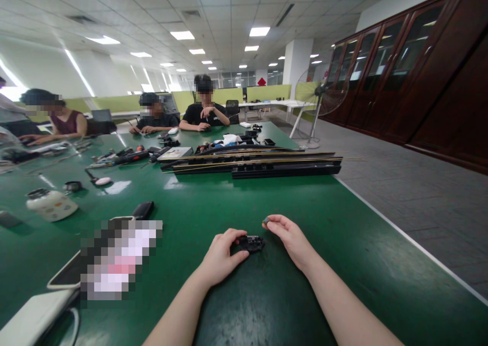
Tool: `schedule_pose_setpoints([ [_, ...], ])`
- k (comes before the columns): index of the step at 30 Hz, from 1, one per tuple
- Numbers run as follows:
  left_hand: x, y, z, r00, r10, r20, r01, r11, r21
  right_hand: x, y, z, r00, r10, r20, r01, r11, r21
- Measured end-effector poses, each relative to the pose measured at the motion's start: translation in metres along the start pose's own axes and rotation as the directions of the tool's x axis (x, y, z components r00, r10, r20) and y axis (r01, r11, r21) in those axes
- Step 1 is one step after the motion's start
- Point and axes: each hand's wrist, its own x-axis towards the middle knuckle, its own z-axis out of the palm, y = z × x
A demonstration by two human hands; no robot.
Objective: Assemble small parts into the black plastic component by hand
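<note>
My left hand (225, 254) grips a small black device with exposed parts (252, 243) by its left end, thumb in front and fingers behind. The device lies low over the green table (263, 305); I cannot tell whether it rests on it. Between thumb and fingertips, my right hand (290, 236) pinches a small greyish piece (266, 221). That piece is held apart from the device, slightly above and to its right in the picture. What the piece is exactly is too small to tell.
Long black rails (282, 169) with thin yellowish rods lie across the table ahead. On the left are a white jar (51, 204), a tablet-like device (64, 272) and a white box (34, 318). Tools (131, 156) lie further back. Several people sit beyond; a fan (319, 90) stands right.
</note>
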Motion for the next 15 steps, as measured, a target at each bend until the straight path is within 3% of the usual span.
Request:
schedule_pose_setpoints([
  [15, 0.0002, 0.0014, -0.0001, 1.0, 0.008, -0.009, -0.008, 1.0, 0.001, 0.0003, -0.0011, 0.0009, 1.0, 0.005, -0.001, -0.005, 1.0, -0.003],
])
